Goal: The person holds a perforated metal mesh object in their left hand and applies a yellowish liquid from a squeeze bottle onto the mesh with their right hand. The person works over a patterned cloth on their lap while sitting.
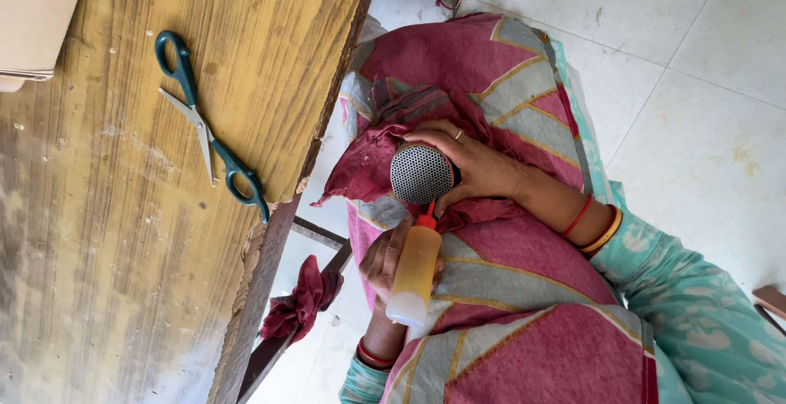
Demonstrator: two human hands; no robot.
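My right hand grips a small round black object with a silver mesh face, held over my lap with a dark red cloth bunched next to it. My left hand holds a small plastic squeeze bottle of amber liquid. Its red nozzle points up and touches the lower rim of the mesh object. A ring is on one right finger, and red and yellow bangles sit on that wrist. My lap is covered by red and grey patterned fabric.
A worn yellow wooden table fills the left side, its edge close to my knees. Green-handled scissors lie open on it. A knotted red rag hangs on the table's frame. A pale tiled floor lies to the right.
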